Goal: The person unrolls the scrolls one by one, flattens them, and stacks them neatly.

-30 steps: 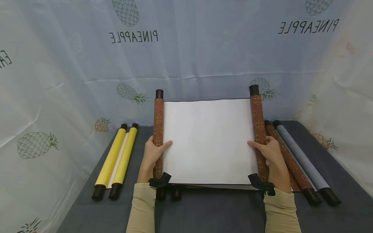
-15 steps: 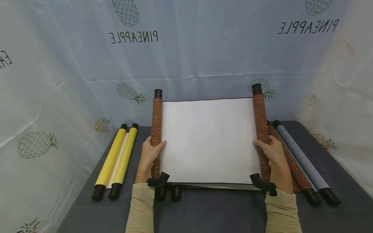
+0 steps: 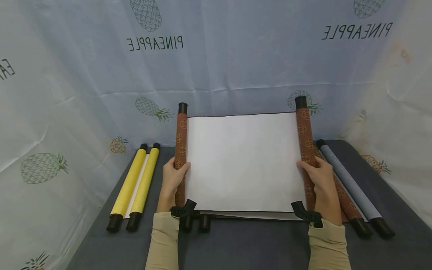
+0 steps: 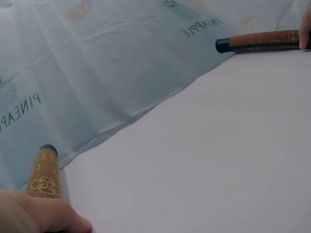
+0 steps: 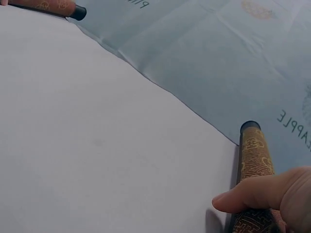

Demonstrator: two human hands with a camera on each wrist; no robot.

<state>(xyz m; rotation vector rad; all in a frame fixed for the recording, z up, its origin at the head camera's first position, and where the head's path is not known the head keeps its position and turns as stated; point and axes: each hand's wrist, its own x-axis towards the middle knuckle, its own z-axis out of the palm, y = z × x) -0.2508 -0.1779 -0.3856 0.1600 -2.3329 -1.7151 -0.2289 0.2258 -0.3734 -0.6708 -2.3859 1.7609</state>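
Observation:
A blank white scroll (image 3: 243, 161) is held up, partly unrolled, between both hands. Around its left brown patterned roller (image 3: 180, 138) my left hand (image 3: 173, 180) grips, thumb on the paper side. My right hand (image 3: 320, 178) grips the right roller (image 3: 305, 138) the same way, and that roller leans slightly. Both rollers have black end caps. In the left wrist view the thumb (image 4: 58, 213) lies across the left roller (image 4: 44, 174); in the right wrist view the other thumb (image 5: 252, 191) crosses the right roller (image 5: 255, 150). Fingers behind the rollers are hidden.
A yellow scroll (image 3: 145, 180) lies on the dark table (image 3: 243, 247) at left. At right lie a brown roller (image 3: 347, 204) and a grey roller (image 3: 351, 180). Black roller ends (image 3: 204, 224) poke out beneath the held scroll. A pineapple-print curtain (image 3: 236, 63) hangs behind.
My right hand has moved slightly right with its roller, and my left hand slightly left. The stretch of white paper between the rollers is wider.

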